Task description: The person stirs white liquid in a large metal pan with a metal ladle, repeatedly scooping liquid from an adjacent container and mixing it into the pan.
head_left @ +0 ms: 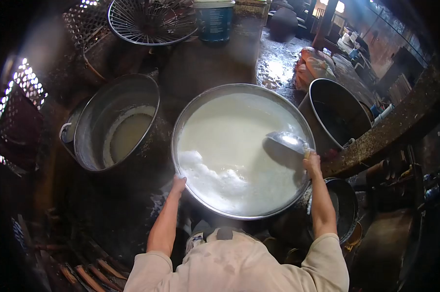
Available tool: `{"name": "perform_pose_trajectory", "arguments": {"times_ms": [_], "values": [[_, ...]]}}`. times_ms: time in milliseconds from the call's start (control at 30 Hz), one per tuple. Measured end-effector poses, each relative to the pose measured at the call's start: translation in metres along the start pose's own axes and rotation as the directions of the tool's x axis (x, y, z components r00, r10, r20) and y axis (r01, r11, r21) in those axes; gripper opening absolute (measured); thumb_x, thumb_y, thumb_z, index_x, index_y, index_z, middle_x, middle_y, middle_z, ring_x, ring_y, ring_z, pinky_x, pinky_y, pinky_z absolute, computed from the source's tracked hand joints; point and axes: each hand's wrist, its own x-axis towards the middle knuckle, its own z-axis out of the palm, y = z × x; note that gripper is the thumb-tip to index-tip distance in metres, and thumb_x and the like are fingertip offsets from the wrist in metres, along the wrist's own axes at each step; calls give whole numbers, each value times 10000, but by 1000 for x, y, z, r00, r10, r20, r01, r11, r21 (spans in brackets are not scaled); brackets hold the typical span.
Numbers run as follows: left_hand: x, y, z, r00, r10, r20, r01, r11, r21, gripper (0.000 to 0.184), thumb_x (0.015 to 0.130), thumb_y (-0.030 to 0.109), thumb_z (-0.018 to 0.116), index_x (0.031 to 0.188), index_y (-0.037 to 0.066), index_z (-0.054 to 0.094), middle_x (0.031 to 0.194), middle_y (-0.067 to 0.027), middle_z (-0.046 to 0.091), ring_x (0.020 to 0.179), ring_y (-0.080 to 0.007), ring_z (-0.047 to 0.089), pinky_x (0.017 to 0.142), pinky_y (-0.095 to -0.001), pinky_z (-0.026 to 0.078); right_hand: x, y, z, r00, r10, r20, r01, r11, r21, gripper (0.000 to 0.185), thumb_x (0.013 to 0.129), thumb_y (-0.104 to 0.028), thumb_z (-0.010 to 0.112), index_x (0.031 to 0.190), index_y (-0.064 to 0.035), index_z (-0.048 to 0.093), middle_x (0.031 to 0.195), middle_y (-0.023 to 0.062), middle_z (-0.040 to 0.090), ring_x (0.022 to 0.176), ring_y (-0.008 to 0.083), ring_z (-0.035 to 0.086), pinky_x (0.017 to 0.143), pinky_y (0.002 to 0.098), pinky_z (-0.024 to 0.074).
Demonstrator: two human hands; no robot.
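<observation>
A wide round metal vat (177, 127) stands in front of me, filled with a pale milky liquid (220, 126). White foam (212, 180) floats along its near left side. At the lower left rim is my left hand (179, 183), closed on the edge. My right hand (312, 164) grips the short handle of a metal ladle (288, 141) by the right rim. The ladle's rounded bowl is tilted over the liquid, and a shadow falls beneath it. Whether its lower edge touches the liquid, I cannot tell.
To the left stands a deep metal pot (91, 129) with a little cloudy liquid. An empty-looking dark pot (339, 114) is at the right, beside a wooden beam (390, 138). Behind are a wire basket (151, 36) and a blue bucket (215, 22). Split wood (88, 277) lies lower left.
</observation>
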Motion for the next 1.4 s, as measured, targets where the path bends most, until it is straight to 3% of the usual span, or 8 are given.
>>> {"name": "perform_pose_trajectory", "arguments": {"times_ms": [100, 300, 767, 833, 1100, 1300, 1367, 1400], "values": [[-4, 10, -4, 1000, -22, 22, 21, 999, 29, 482, 743, 145, 573, 1167, -50, 452, 1122, -210, 550, 1051, -302, 532, 894, -361, 403, 27, 37, 81, 993, -98, -58, 101, 994, 41, 285, 657, -85, 561, 924, 16, 573, 738, 204, 628, 598, 313, 638, 505, 393, 524], [16, -9, -4, 996, -15, 93, 8, 997, 72, 539, 726, 153, 564, 1191, -70, 407, 1165, -232, 517, 1106, -316, 500, 927, -363, 386, -39, -21, 98, 986, 6, 166, -54, 956, 288, 238, 646, -59, 537, 864, 36, 554, 654, 157, 594, 485, 216, 581, 394, 353, 478], [23, -19, -2, 944, -121, 307, 130, 991, -11, 763, 765, 106, 534, 1319, -148, 74, 1359, -314, 244, 1301, -338, 247, 1066, -335, 213, -171, -158, 134, 906, 14, 423, -211, 882, 422, 271, 625, -83, 608, 855, 40, 536, 612, 127, 583, 464, 189, 563, 390, 326, 477], [45, -56, 14, 960, -53, 276, 20, 992, 122, 752, 824, 139, 538, 1321, -123, 38, 1289, -283, 385, 1191, -293, 418, 977, -314, 343, -185, -171, 138, 897, -19, 441, -212, 858, 468, 287, 626, -86, 616, 866, 42, 526, 602, 111, 566, 459, 181, 552, 391, 318, 470], [23, -12, -13, 860, -110, 498, 46, 989, 139, 1064, 722, 212, 656, 1292, -169, -156, 1295, -319, 343, 1134, -336, 441, 900, -320, 412, -205, -229, 89, 858, -83, 507, -264, 776, 573, 266, 652, 2, 614, 897, 36, 516, 608, 93, 538, 470, 161, 545, 408, 303, 469], [50, -63, 16, 874, 69, 481, -206, 949, 239, 1032, 732, 207, 646, 1274, -196, -135, 1323, -328, 296, 1114, -340, 444, 872, -339, 436, -146, -290, 24, 893, -226, 388, -13, 851, 525, 423, 648, 29, 634, 1060, -1, 543, 657, 83, 589, 508, 143, 562, 427, 288, 490], [24, -8, -15, 803, -154, 575, 78, 985, 155, 937, 712, 183, 556, 1271, -209, -85, 1282, -381, 316, 1234, -396, 346, 1048, -352, 256, -115, -322, 20, 921, -268, 281, 119, 884, 453, 329, 653, -28, 639, 962, 18, 537, 638, 120, 587, 490, 164, 572, 396, 311, 479], [24, -21, -5, 872, 14, 489, -70, 993, 98, 944, 719, 167, 540, 1263, -203, -137, 1277, -373, 328, 1208, -385, 388, 1030, -341, 291, -99, -340, 20, 930, -249, 270, 141, 921, 364, 306, 651, -66, 631, 926, 20, 530, 685, 167, 610, 556, 239, 614, 455, 357, 506]]}}
